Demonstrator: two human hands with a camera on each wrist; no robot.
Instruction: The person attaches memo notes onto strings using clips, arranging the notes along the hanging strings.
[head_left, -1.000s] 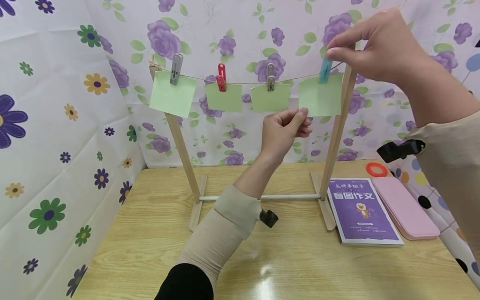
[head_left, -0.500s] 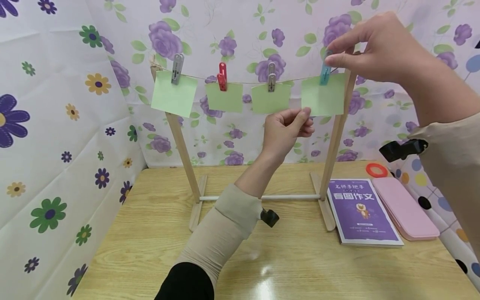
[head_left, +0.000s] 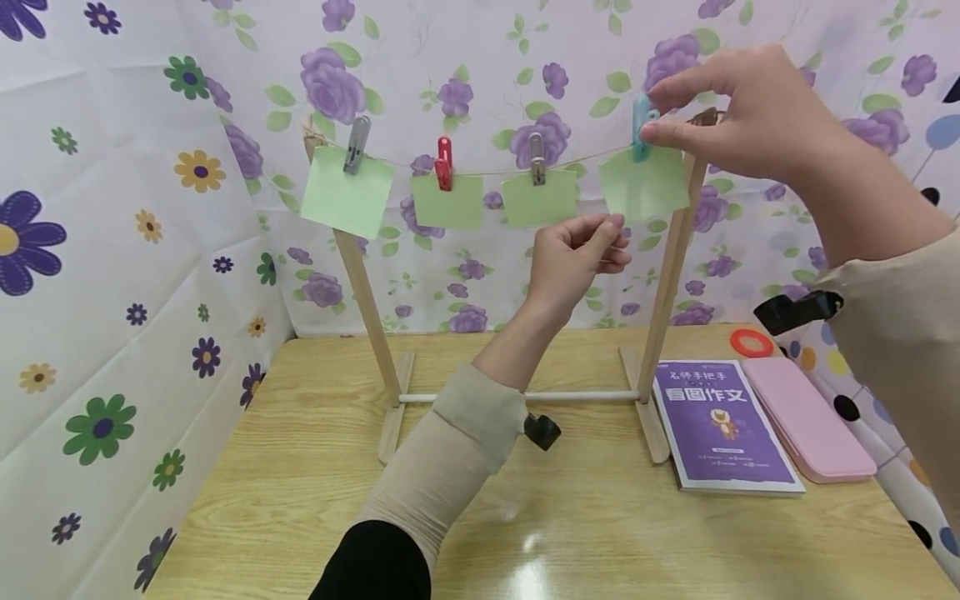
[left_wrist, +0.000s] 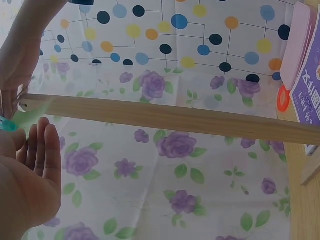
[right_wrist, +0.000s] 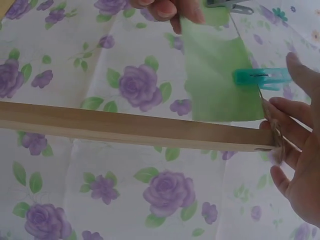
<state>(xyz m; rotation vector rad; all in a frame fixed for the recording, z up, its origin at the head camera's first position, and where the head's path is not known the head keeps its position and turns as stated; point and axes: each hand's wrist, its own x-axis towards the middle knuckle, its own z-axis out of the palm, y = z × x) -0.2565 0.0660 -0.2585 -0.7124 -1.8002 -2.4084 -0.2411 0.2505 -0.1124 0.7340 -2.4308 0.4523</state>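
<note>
A pale green paper note [head_left: 645, 187] hangs at the right end of the string, and a light blue clothespin [head_left: 642, 125] clips its top edge. My left hand [head_left: 570, 258] pinches the note's lower left corner between thumb and index finger. My right hand [head_left: 765, 108] is beside the clothespin, its thumb and fingers spread apart. The right wrist view shows a gap between this hand and the clothespin [right_wrist: 262, 76]. Further left hang more green notes: one under a grey clothespin [head_left: 537, 158], one under a red clothespin [head_left: 444, 162], and one under another grey clothespin [head_left: 357, 144].
Wooden posts [head_left: 367, 308] on feet carry the string, and a white rod [head_left: 585, 396] joins them low down. On the table [head_left: 300, 500], a purple book [head_left: 727, 425], a pink case [head_left: 810, 417] and a red ring [head_left: 751, 342] lie to the right. Patterned cloths stand behind.
My right fingers have spread and let go of the blue clothespin. The note and clothespin have shifted slightly left, and the note now tilts. My left hand is nearly still.
</note>
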